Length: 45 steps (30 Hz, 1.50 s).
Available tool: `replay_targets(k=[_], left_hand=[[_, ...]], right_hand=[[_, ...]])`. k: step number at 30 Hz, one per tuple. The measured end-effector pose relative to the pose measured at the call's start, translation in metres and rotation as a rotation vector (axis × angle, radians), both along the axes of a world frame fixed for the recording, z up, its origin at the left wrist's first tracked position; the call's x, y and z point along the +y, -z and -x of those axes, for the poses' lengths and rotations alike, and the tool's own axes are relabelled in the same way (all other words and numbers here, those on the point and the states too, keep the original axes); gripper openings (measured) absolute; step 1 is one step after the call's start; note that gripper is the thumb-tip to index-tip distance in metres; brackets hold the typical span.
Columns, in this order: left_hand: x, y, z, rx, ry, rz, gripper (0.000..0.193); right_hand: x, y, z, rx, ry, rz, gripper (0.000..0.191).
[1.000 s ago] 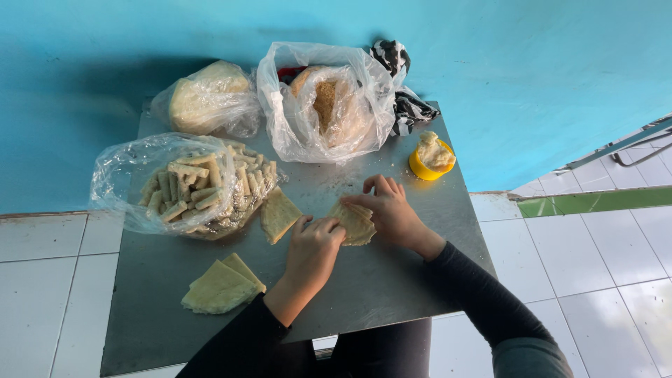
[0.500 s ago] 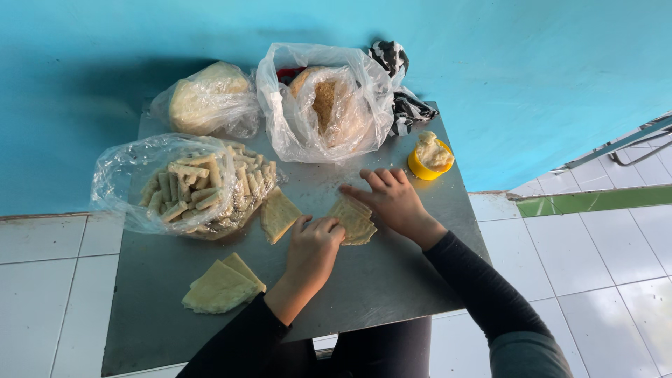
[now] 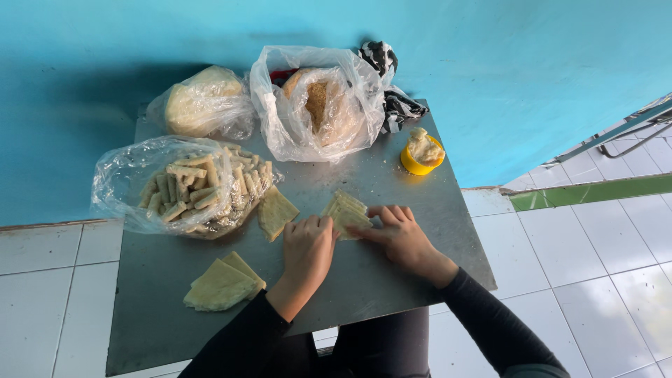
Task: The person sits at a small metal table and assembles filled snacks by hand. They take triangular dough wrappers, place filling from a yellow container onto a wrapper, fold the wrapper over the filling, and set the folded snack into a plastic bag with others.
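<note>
At the centre of the grey metal tabletop (image 3: 392,280) we see a small stack of pale yellow pastry wrappers (image 3: 344,211), lying flat and fanned slightly toward the far edge. The left hand (image 3: 308,250) rests beside the stack with its fingers curled down, knuckles up, fingertips touching the stack's near left corner. The right hand (image 3: 400,234) lies flat and spread, fingers extended leftward onto the stack's near right edge; neither hand grips anything.

Just left of the stack we note a single folded wrapper (image 3: 275,212), and nearer the person's left sleeve a wedge-shaped pile of wrappers (image 3: 222,283). Beyond these sits a clear plastic bag of finished rolled sticks (image 3: 185,189), open toward the middle. At the back stand two more clear bags: one holding a pale round mass (image 3: 199,105), one holding a browner filling (image 3: 318,101). A black-and-white patterned bag (image 3: 388,84) lies behind it. A small yellow cup heaped with white paste (image 3: 422,152) stands to the right, well apart from the hands. A turquoise wall (image 3: 490,49) and white floor tiles (image 3: 595,266) frame the scene.
</note>
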State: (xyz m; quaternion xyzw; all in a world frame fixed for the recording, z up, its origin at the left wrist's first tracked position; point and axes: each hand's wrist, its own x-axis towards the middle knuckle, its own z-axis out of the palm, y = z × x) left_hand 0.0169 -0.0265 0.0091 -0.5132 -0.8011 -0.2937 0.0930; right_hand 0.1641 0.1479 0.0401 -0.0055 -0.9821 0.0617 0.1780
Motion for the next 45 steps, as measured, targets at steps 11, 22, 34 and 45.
replay_targets(k=[11, 22, 34, 45], left_hand=[[0.005, 0.004, 0.000, -0.030, -0.038, 0.045, 0.027], [0.011, 0.003, -0.001, -0.362, 0.157, -0.219, 0.011], [0.014, 0.003, 0.001, -0.429, 0.141, -0.273, 0.011], [0.011, -0.005, 0.001, -0.413, 0.155, -0.242, 0.008]], right_hand=[[0.031, -0.052, 0.093, 0.337, 0.150, 0.416, 0.033], [0.065, -0.026, 0.180, 0.158, -0.047, 0.532, 0.022], [0.070, -0.035, 0.180, -0.006, -0.043, 0.569, 0.050], [0.066, -0.028, 0.178, -0.111, -0.115, 0.383, 0.068]])
